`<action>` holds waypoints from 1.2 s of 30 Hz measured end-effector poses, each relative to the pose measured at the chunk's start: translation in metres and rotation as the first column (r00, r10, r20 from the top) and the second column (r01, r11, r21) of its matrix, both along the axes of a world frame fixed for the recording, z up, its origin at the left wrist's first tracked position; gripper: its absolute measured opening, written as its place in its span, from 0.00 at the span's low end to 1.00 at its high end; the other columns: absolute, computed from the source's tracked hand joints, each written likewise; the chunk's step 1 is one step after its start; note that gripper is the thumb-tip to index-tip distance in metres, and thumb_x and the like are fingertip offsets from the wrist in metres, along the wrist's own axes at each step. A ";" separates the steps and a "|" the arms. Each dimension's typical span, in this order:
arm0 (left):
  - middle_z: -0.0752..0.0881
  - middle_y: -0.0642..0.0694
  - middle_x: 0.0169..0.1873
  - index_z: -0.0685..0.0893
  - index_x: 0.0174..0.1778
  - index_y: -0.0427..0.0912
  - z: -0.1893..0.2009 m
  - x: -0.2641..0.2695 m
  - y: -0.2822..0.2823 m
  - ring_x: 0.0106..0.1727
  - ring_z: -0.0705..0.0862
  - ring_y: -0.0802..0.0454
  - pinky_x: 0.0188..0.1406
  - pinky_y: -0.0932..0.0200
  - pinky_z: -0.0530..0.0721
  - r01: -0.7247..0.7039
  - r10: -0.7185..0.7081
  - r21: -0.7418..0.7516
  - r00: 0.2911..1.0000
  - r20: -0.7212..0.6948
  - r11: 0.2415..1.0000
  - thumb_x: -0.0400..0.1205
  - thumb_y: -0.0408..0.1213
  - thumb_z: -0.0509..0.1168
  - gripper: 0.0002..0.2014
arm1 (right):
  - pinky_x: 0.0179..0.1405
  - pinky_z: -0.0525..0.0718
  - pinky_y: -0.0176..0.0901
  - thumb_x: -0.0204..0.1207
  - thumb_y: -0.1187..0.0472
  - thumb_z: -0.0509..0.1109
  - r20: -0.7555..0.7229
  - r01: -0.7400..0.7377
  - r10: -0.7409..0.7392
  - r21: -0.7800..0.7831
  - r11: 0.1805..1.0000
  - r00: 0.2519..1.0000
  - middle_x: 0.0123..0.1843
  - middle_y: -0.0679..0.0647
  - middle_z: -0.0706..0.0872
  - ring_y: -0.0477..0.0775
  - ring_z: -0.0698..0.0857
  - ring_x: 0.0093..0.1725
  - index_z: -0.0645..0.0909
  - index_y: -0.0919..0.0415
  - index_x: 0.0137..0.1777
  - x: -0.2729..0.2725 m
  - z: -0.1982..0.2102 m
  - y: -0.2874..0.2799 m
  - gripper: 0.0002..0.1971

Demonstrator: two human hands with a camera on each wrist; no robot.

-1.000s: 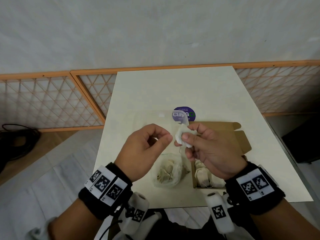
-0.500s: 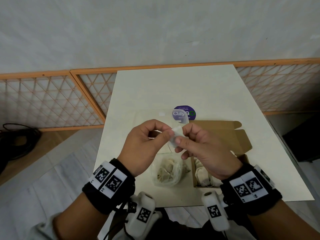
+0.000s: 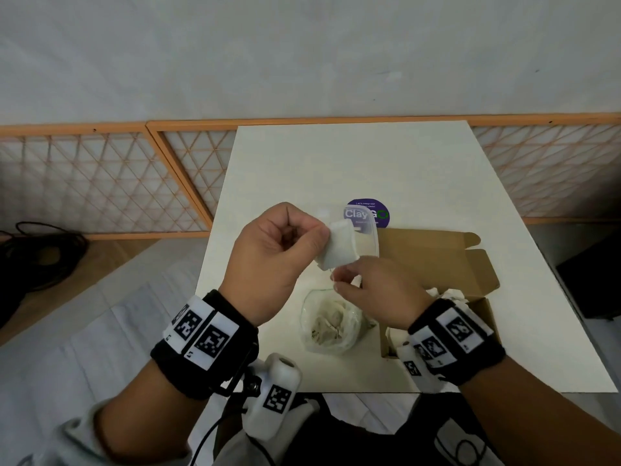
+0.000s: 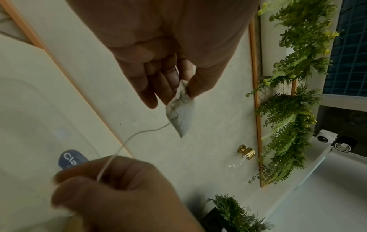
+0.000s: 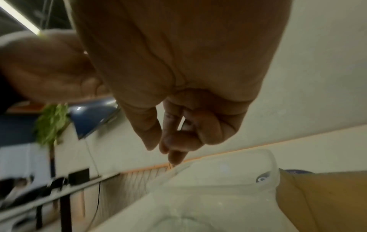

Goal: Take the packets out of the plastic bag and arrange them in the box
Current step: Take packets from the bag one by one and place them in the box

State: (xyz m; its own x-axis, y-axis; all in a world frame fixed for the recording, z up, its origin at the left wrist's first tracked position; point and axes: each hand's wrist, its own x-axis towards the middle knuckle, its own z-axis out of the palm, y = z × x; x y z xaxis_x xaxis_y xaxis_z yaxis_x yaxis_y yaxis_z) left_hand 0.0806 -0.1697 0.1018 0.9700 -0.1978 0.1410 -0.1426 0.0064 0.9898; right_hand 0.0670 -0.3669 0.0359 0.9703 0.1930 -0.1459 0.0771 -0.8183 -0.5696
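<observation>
Left of frame, head view: orange lattice screen (image 3: 100, 179) along the wall, black cable coil (image 3: 43, 253) on the floor at far left. Centre: cream table (image 3: 336, 163) with a purple round sticker (image 3: 379, 213) near its middle, partly covered by a clear plastic lid (image 3: 368, 240). Lower centre: plastic bag (image 3: 331, 326), mouth open upward, with packets visible inside. Right of it: brown cardboard box (image 3: 437, 264), flaps folded open, white packets inside at its near end, partly hidden behind the right wrist band. In the left wrist view, green hanging plants (image 4: 294, 94) on the wall at right.

Left hand (image 3: 275, 260), left of centre, raised above the table, back toward the camera, fingers curled, thumb and forefinger pinching the upper corner of a white packet (image 3: 339, 243). Right hand (image 3: 376, 290), lower and to the right, above the bag mouth, fingertips closed on the packet's thin string (image 4: 127, 141); the pinch itself appears only as a blur in the right wrist view.

Packet held in the air between the two hands, above the bag and clear of the box. Long axis roughly vertical in the head view, pinched end up, free pointed end down. String running from the packet's lower part down to the right hand, slightly slack and curved.
</observation>
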 end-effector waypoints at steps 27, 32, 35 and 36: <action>0.91 0.46 0.38 0.90 0.45 0.42 -0.024 -0.021 0.040 0.40 0.86 0.48 0.46 0.54 0.84 0.014 -0.008 0.101 0.998 -0.054 0.995 0.84 0.31 0.73 0.04 | 0.40 0.80 0.46 0.86 0.55 0.70 -0.187 0.161 -0.108 0.293 0.943 0.976 0.34 0.43 0.83 0.44 0.84 0.35 0.79 0.54 0.42 -0.011 0.006 -0.008 0.11; 0.92 0.44 0.42 0.91 0.47 0.46 -0.019 -0.025 0.035 0.47 0.88 0.40 0.53 0.47 0.85 0.093 -0.086 0.091 0.993 -0.081 0.991 0.85 0.37 0.71 0.04 | 0.31 0.76 0.43 0.86 0.64 0.70 -0.262 0.251 -0.105 0.623 0.741 0.959 0.38 0.68 0.87 0.46 0.86 0.34 0.79 0.75 0.53 -0.025 0.048 -0.021 0.10; 0.89 0.43 0.40 0.90 0.47 0.39 -0.011 -0.027 0.031 0.43 0.85 0.49 0.50 0.56 0.84 0.170 -0.169 0.001 0.980 -0.105 0.985 0.83 0.36 0.69 0.05 | 0.29 0.76 0.41 0.86 0.64 0.71 -0.269 0.277 -0.113 0.714 0.643 0.956 0.41 0.68 0.85 0.50 0.87 0.36 0.80 0.73 0.52 -0.031 0.053 -0.022 0.09; 0.89 0.44 0.40 0.89 0.47 0.38 -0.008 -0.028 0.029 0.43 0.84 0.51 0.49 0.59 0.83 0.192 -0.195 -0.031 0.975 -0.112 0.981 0.82 0.35 0.69 0.05 | 0.29 0.76 0.40 0.85 0.63 0.72 -0.271 0.279 -0.107 0.743 0.609 0.957 0.41 0.65 0.85 0.51 0.87 0.37 0.81 0.71 0.51 -0.032 0.053 -0.022 0.09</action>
State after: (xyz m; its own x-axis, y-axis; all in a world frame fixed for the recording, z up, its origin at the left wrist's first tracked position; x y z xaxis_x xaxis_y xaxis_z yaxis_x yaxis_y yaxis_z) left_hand 0.0524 -0.1403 0.0940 0.9235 -0.3817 0.0379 -0.0235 0.0423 0.9988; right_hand 0.0353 -0.3887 0.0891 0.9695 0.1280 -0.2089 -0.2029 -0.0587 -0.9774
